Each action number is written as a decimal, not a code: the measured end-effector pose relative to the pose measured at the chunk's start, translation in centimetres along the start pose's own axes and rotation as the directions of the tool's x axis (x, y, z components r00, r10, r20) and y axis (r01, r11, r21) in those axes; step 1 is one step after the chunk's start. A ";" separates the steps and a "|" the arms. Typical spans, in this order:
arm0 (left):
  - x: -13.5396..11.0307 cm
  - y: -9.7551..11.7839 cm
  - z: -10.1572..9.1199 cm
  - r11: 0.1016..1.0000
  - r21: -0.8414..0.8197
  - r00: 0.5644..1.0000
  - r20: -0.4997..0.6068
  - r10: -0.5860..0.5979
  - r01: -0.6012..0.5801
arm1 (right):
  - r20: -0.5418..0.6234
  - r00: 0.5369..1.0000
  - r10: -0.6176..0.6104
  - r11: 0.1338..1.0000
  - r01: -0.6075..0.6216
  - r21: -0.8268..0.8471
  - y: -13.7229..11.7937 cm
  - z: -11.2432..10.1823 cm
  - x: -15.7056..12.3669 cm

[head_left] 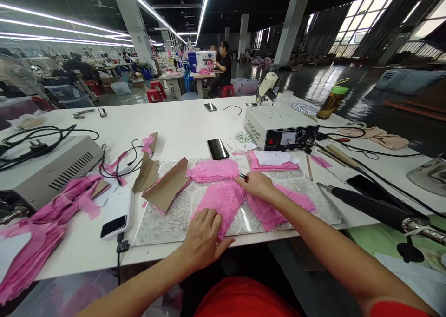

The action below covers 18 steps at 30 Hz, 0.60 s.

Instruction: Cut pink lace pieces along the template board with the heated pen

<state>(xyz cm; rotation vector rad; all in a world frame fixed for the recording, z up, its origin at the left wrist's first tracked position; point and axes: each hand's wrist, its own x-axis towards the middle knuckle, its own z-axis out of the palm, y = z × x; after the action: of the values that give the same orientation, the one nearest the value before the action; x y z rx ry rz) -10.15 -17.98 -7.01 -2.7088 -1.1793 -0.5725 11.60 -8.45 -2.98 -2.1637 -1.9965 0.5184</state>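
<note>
My left hand (204,235) lies flat with fingers together on the near end of a pink lace piece (221,201), pressing it onto a clear glass plate (163,224). On the lace's far edge my right hand (256,185) is closed in a pinch round a thin dark tool (243,176). A second pink lace piece (213,170) lies just beyond, and more lace (278,210) spreads under my right forearm.
A white control box (280,130) stands behind the plate, with a black phone (218,148) and brown card pieces (167,187) close by. A grey machine (52,168) and pink lace heaps (38,242) are on the left. A black-handled tool (369,205) lies right. A person sits far behind.
</note>
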 end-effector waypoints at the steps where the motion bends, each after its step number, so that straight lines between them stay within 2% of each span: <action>1: -0.1 0.2 0.2 1.000 0.023 1.000 -0.007 -0.015 0.015 | 0.016 1.000 -0.002 1.000 0.003 -0.018 -0.3 0.2 0.4; 7: -0.6 0.6 0.8 0.998 0.060 1.000 0.008 -0.030 0.030 | 0.099 0.991 -0.085 0.994 0.092 -0.064 -1.0 0.8 1.3; 14: -1.2 0.1 0.1 0.995 0.078 0.998 0.022 0.055 -0.057 | 0.161 0.980 -0.113 0.991 0.124 -0.054 -0.3 0.0 1.0; 18: -1.3 -0.1 0.4 0.987 0.128 0.993 0.083 0.084 -0.094 | 0.204 0.969 -0.138 0.990 0.142 -0.007 -0.4 0.4 1.0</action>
<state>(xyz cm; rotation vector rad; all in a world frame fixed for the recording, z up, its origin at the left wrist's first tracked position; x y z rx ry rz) -10.95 -18.72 -7.90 -2.6759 -1.0661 -0.3672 11.14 -7.51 -3.37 -2.0340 -2.2487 0.7264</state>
